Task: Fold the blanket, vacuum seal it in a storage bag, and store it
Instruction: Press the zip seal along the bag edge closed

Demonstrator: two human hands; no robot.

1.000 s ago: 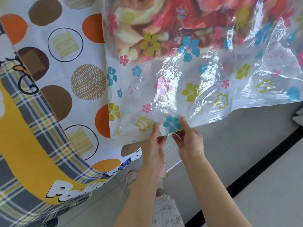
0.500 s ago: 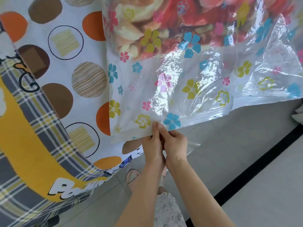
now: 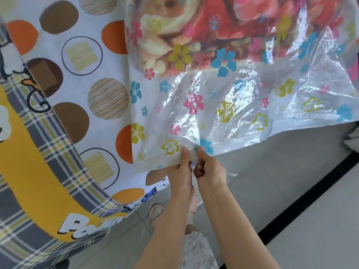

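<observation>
A clear plastic storage bag [image 3: 223, 105] printed with small coloured flowers lies on the bed and hangs over its near edge. Inside its far half sits the folded red and cream floral blanket [image 3: 223, 26]. My left hand [image 3: 181, 171] and my right hand [image 3: 208, 169] sit side by side at the bag's open near edge. Each pinches the zip strip with thumb on top and fingers underneath. A small blue slider clip shows between the two hands, half hidden by my fingers.
The bed is covered by a white sheet with brown and orange circles [image 3: 77, 74]. A grey and yellow plaid cover [image 3: 38, 181] drapes over the left side. Below lies a grey tiled floor [image 3: 291, 191] with a black strip, and my slippered foot [image 3: 157, 210].
My right hand has slid left along the bag's edge until it sits against my left hand. The left hand has stayed at the same spot on the strip.
</observation>
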